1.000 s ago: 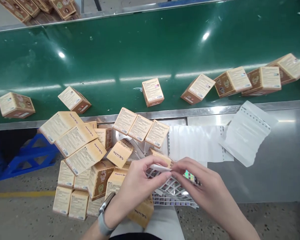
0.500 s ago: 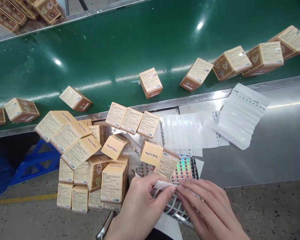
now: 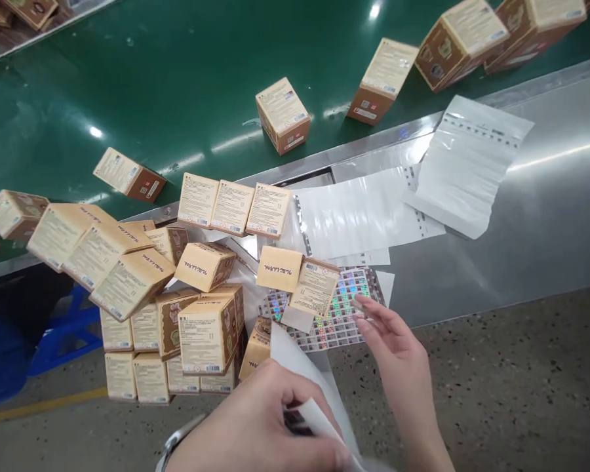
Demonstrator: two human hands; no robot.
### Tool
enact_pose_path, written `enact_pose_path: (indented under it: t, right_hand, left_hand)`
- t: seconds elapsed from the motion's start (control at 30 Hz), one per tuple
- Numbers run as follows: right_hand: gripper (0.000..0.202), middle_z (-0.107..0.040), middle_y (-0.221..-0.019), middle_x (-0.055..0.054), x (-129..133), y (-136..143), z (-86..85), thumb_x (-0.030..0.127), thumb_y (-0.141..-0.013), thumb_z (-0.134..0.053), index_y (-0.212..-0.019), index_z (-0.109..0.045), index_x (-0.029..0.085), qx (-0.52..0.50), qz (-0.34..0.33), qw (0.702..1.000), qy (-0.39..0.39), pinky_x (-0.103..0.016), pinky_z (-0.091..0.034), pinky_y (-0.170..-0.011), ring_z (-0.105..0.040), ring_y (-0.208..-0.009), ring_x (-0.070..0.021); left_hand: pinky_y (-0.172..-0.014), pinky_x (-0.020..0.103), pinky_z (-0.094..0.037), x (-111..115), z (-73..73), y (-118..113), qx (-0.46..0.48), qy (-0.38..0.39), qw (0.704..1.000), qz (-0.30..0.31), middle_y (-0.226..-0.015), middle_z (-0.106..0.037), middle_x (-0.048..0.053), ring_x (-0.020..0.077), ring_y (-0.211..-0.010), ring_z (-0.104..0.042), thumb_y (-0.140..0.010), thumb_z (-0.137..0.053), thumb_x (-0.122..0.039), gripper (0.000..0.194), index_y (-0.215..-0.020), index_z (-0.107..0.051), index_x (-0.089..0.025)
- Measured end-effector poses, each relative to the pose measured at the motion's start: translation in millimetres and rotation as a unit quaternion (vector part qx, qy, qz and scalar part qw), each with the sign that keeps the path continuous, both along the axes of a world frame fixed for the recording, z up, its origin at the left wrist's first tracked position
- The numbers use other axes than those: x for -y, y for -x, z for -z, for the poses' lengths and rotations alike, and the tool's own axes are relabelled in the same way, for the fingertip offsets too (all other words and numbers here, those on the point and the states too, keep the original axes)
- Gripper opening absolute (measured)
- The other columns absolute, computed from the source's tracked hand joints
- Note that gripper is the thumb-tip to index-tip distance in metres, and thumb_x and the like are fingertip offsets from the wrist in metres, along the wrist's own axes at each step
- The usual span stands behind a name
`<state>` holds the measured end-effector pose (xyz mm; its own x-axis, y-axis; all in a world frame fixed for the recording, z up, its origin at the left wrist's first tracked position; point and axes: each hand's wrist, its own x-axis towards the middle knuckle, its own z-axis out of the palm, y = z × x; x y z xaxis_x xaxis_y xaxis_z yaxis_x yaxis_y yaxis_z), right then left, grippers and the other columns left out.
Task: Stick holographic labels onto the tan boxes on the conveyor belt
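Observation:
My left hand [image 3: 270,419], closed, grips a white backing sheet [image 3: 305,373] at the bottom centre. To its right my right hand [image 3: 398,354] is raised, thumb and fingertips near each other but apart, beside the holographic sticker sheet [image 3: 347,314]. Whether a small sticker is on its fingertips is too small to tell. On that sheet lies a brown and cream box [image 3: 315,288] showing its printed face, against another box [image 3: 280,267]. Part of a further box [image 3: 256,347] shows just above my left hand.
Boxes are stacked at the left [image 3: 209,337], with three in a row [image 3: 233,206] behind. More boxes stand along the green conveyor [image 3: 177,85]. White sheets [image 3: 358,210] lie on the metal ledge [image 3: 545,216]. A blue stool [image 3: 63,334] is lower left.
My hands have separated. The right moved off the sheet held between them and opened; the left came down and nearer with its sheet. The view has shifted, so the boxes sit higher.

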<state>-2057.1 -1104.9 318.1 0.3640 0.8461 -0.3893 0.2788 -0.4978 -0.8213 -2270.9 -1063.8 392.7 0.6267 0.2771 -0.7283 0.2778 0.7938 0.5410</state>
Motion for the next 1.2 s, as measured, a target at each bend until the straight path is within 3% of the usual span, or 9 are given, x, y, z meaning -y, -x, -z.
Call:
enact_pose_path:
  t: [0.07, 0.17, 0.27, 0.4, 0.53, 0.73, 0.87, 1.03, 1.2]
  right_hand:
    - [0.054, -0.057, -0.139, -0.014, -12.2, 7.2, 8.7, 0.041, -0.084, -0.069, -0.133, -0.054, 0.023, 0.074, -0.122, 0.989, -0.048, -0.052, -0.050, -0.102, -0.055, -0.127, -0.0322]
    - [0.097, -0.034, -0.157, -0.014, -38.5, 18.4, 17.1, 0.033, -0.076, -0.075, -0.155, -0.020, 0.025, 0.213, -0.335, 0.915, -0.078, -0.060, -0.027, -0.117, -0.027, -0.146, -0.0362]
    - [0.103, -0.040, -0.153, -0.016, -57.4, 31.2, 21.0, 0.025, -0.076, -0.073, -0.157, -0.011, 0.025, 0.288, -0.426, 0.855, -0.064, -0.062, -0.029, -0.114, -0.035, -0.142, -0.0387]
    - [0.102, -0.050, -0.136, -0.029, -42.2, 46.0, 14.1, 0.050, -0.082, -0.067, -0.157, -0.011, 0.013, 0.367, -0.245, 0.897, -0.006, -0.061, -0.052, -0.086, -0.057, -0.116, -0.0479]
    - [0.104, -0.043, -0.136, -0.039, 3.2, 48.5, 8.4, 0.065, -0.088, -0.051, -0.158, 0.004, 0.011, 0.360, -0.032, 0.926, 0.111, -0.055, -0.054, -0.057, -0.069, -0.085, -0.0475]
    - [0.108, -0.037, -0.148, -0.029, 35.2, 51.1, 19.2, 0.048, -0.082, -0.067, -0.157, 0.004, 0.018, 0.381, -0.200, 0.902, 0.037, -0.062, -0.049, -0.091, -0.050, -0.127, -0.0486]
    - [0.101, -0.055, -0.137, -0.019, 40.3, 55.4, 30.4, 0.020, -0.080, -0.061, -0.157, 0.005, 0.023, 0.371, -0.325, 0.870, 0.019, -0.054, -0.050, -0.095, -0.058, -0.120, -0.0387]
    - [0.100, -0.052, -0.141, -0.020, 34.9, 42.7, 34.9, 0.028, -0.082, -0.060, -0.157, 0.006, 0.020, 0.316, -0.241, 0.917, 0.035, -0.048, -0.056, -0.084, -0.059, -0.119, -0.0382]
    - [0.103, -0.052, -0.141, -0.020, 16.3, 30.3, 10.4, 0.039, -0.080, -0.064, -0.158, 0.000, 0.017, 0.236, -0.160, 0.958, 0.034, -0.054, -0.050, -0.095, -0.057, -0.121, -0.0397]
  left_hand:
    - [-0.052, 0.017, -0.039, -6.7, -6.7, 5.8, 0.033, 0.041, 0.998, 0.040, -0.067, -0.072, 0.001, 0.0088, -0.055, -0.052, -0.074, -0.071, -0.027, 0.013, -0.074, -0.079, -0.017]
    - [-0.049, 0.016, -0.035, -14.5, -11.5, 18.2, 0.049, 0.030, 0.994, 0.094, -0.067, -0.072, 0.000, 0.0074, -0.052, -0.047, -0.075, -0.068, -0.026, 0.015, -0.077, -0.081, -0.019]
    - [-0.048, 0.016, -0.035, -19.9, -10.2, 32.2, 0.041, 0.009, 0.991, 0.126, -0.066, -0.070, -0.001, 0.0086, -0.053, -0.048, -0.077, -0.069, -0.028, 0.015, -0.081, -0.082, -0.021]
    - [-0.050, 0.016, -0.036, -22.1, -7.9, 46.0, 0.038, -0.029, 0.987, 0.156, -0.063, -0.067, -0.003, 0.0095, -0.057, -0.051, -0.078, -0.072, -0.029, 0.012, -0.081, -0.081, -0.021]
    - [-0.048, 0.017, -0.034, -19.5, -6.1, 50.7, 0.010, -0.071, 0.980, 0.187, -0.060, -0.061, -0.005, 0.0099, -0.056, -0.049, -0.076, -0.073, -0.028, 0.010, -0.079, -0.080, -0.022]
    - [-0.056, 0.018, -0.037, -19.6, 3.6, 47.4, -0.049, -0.145, 0.963, 0.220, -0.062, -0.063, -0.003, 0.0122, -0.062, -0.055, -0.076, -0.070, -0.024, 0.010, -0.078, -0.079, -0.021]
    - [-0.055, 0.018, -0.035, -16.7, 11.1, 49.3, -0.034, -0.154, 0.954, 0.256, -0.061, -0.062, -0.004, 0.0106, -0.058, -0.052, -0.077, -0.071, -0.026, 0.009, -0.076, -0.078, -0.020]
    - [-0.057, 0.019, -0.036, -7.8, 12.9, 49.1, -0.028, -0.184, 0.940, 0.286, -0.063, -0.066, -0.003, 0.0108, -0.060, -0.056, -0.078, -0.073, -0.025, 0.008, -0.079, -0.079, -0.020]
    - [-0.071, 0.021, -0.044, -0.2, 7.9, 43.2, -0.041, -0.195, 0.943, 0.266, -0.083, -0.076, 0.003, 0.0176, -0.081, -0.066, -0.078, -0.075, -0.026, 0.011, -0.087, -0.080, -0.022]
